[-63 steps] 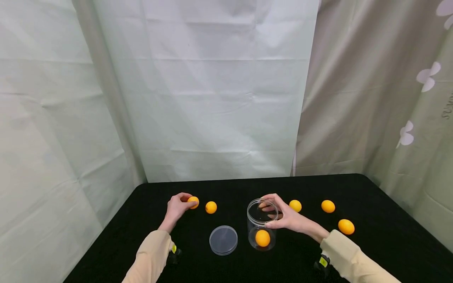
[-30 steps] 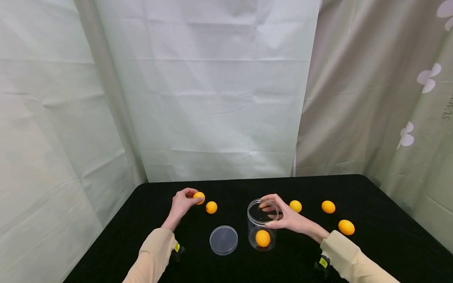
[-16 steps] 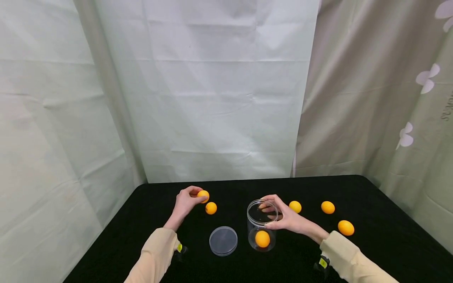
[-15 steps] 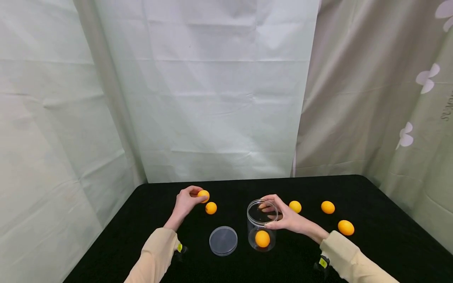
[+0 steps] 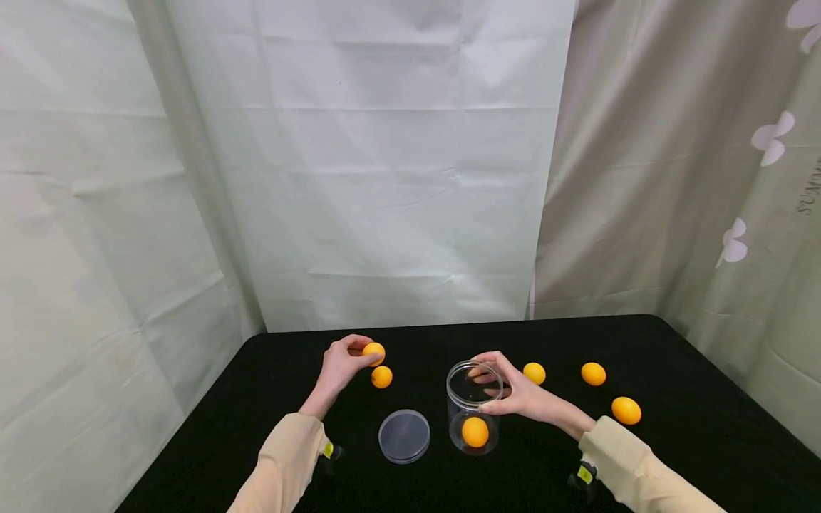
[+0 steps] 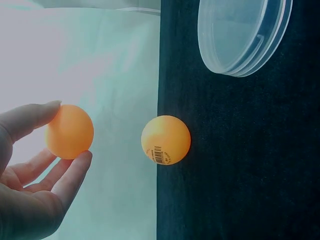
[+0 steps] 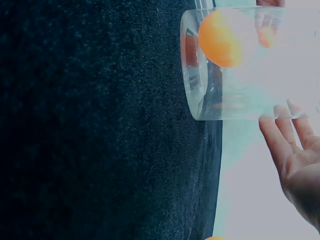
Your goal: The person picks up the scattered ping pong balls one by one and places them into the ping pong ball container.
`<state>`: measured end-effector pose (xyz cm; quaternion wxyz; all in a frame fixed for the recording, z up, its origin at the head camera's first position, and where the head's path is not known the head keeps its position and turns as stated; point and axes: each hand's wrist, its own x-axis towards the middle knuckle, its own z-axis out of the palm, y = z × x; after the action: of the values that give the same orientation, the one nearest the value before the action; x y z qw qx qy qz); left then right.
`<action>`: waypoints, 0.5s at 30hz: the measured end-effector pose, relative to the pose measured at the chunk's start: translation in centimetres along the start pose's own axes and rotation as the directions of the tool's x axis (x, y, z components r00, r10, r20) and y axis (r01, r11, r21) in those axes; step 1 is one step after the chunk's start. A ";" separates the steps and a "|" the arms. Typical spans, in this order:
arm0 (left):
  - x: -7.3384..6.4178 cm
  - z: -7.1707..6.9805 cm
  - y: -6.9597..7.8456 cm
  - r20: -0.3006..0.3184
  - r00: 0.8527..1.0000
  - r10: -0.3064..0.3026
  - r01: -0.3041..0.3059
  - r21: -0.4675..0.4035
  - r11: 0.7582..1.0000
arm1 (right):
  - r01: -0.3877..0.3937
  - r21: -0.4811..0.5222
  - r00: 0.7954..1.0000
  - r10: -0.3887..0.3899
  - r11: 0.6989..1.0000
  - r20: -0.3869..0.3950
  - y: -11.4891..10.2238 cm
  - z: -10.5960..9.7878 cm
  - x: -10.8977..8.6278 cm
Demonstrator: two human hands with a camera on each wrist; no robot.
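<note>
My left hand (image 5: 338,365) pinches an orange ping-pong ball (image 5: 374,352) between thumb and fingertips. In the left wrist view that held ball (image 6: 70,132) has a second ping-pong ball (image 6: 166,140), printed with a barcode, beside it with a gap between them. The second one rests on the black table. My right hand (image 5: 518,393) grips a clear, lidless jar (image 5: 456,412) near its rim, thumb at the near side and fingers behind. The jar stands upright with one ping-pong ball (image 5: 475,432) at the bottom, and the right wrist view shows the same ball (image 7: 227,38) through the wall.
A round translucent lid (image 5: 404,436) lies flat left of the jar. To the right are three more orange balls: one (image 5: 534,372) just behind my right hand, one (image 5: 593,373) farther right and one (image 5: 626,410) nearer. Curtains (image 5: 398,178) hang behind the black table (image 5: 359,477).
My left hand has carried its ping-pong ball right and slightly away from me, to just behind the second ball. The right hand, jar and lid have stayed put.
</note>
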<state>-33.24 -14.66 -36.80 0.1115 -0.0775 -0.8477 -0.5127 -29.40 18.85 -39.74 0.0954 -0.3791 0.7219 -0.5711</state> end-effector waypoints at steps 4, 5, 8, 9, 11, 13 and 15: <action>-0.1 0.1 0.1 0.000 1.000 0.006 -0.006 -0.012 1.000 | -0.001 -0.006 1.000 0.001 1.000 -0.003 0.1 0.0 0.0; -0.1 0.1 0.2 0.000 1.000 0.010 -0.010 -0.014 1.000 | -0.001 -0.006 1.000 0.001 1.000 -0.003 0.1 0.0 0.0; -0.1 0.1 0.4 0.001 1.000 0.011 -0.011 -0.023 1.000 | 0.001 -0.002 1.000 -0.001 1.000 -0.003 0.0 0.0 0.0; -0.1 0.1 0.5 0.002 1.000 0.009 -0.008 -0.024 1.000 | 0.002 -0.001 1.000 -0.002 1.000 -0.003 0.0 0.0 0.0; -0.1 0.2 0.7 0.005 1.000 0.008 -0.008 -0.024 1.000 | 0.005 0.002 1.000 -0.005 1.000 -0.001 0.0 0.0 0.0; -0.1 0.3 0.9 0.008 1.000 0.008 -0.007 -0.026 1.000 | 0.004 0.006 1.000 -0.004 1.000 -0.002 0.0 0.0 0.0; -0.1 0.4 1.0 0.010 1.000 0.010 -0.010 -0.021 1.000 | 0.004 0.010 1.000 -0.004 1.000 -0.002 0.1 0.0 0.0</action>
<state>-32.90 -13.88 -36.12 0.1090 -0.0854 -0.8424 -0.5208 -29.45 18.83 -39.81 0.0954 -0.3797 0.7183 -0.5751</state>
